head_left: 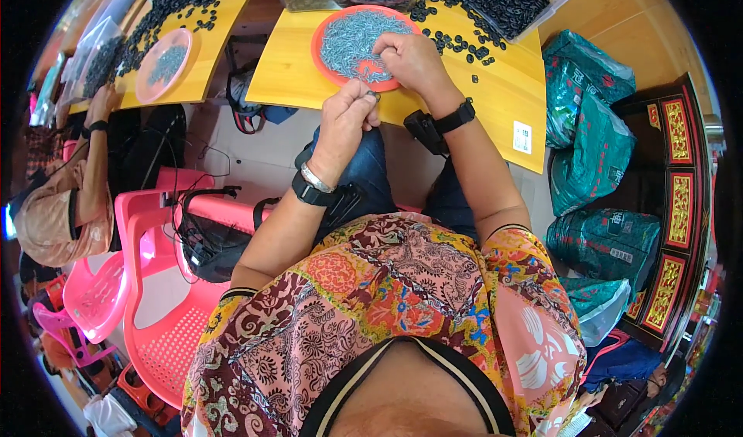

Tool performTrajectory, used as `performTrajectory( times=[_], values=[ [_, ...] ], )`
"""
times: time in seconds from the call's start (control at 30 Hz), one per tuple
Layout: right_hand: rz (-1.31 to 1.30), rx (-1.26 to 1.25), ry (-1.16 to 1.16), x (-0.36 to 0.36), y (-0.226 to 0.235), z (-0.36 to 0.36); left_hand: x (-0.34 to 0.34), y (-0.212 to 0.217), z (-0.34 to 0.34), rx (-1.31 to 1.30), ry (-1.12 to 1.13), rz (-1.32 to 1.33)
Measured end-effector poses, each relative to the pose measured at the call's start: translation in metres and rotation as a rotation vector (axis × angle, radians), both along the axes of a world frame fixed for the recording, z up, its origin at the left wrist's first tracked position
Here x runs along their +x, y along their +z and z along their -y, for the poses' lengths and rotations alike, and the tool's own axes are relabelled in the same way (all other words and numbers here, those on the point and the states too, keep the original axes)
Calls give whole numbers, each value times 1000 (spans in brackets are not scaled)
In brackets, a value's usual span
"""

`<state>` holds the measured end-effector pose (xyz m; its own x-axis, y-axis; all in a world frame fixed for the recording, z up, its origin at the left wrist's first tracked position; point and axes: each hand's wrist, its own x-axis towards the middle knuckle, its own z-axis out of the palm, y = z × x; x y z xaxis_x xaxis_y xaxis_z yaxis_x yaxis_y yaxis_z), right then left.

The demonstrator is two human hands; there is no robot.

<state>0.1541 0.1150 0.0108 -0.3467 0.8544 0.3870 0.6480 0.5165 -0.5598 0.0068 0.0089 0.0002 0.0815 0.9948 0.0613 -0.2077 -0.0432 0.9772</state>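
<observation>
A round orange-red plate (318, 56) lies at the near edge of the yellow table, heaped with small silvery screw-like pieces (348, 39). Over the plate's right side, my right hand (414, 62) is closed, its fingers curled down toward these pieces; whatever is between them is hidden. My left hand (348, 117) is closed just in front of the plate, below the table edge in the picture. A bit of a small dark part (374, 94) shows at its fingertips.
Small black parts (468, 49) are scattered on the table (495, 100) near an open clear bin (546, 23); another clear bin (298, 0) stands behind the plate. Green bags (596, 166) stand to the right. At left, another person (70, 205) works near a pink plate (142, 85) and pink chairs (166, 336).
</observation>
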Motion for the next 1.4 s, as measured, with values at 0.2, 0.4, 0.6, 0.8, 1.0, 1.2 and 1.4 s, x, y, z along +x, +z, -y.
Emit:
performTrajectory(
  times=[0.2,0.4,0.6,0.8,1.0,1.2,1.4],
  values=[
    [5,148,-67,-1,-2,-3,0,0,0,-5,-4,0],
    [-65,-51,-33,6,-3,-4,0,1,1,5,-2,-2],
    [-232,-184,-20,7,-7,-7,1,2,1,5,1,-5],
    [-292,-165,-3,6,-13,-11,1,3,1,2,5,-9],
    [-256,-129,-20,3,-10,-5,-3,0,1,0,-35,-44],
    [-320,-174,7,2,-10,-5,-2,0,1,2,-41,-39],
    [-379,-253,52,2,-8,-8,1,1,1,2,-6,-17]
  ],
)
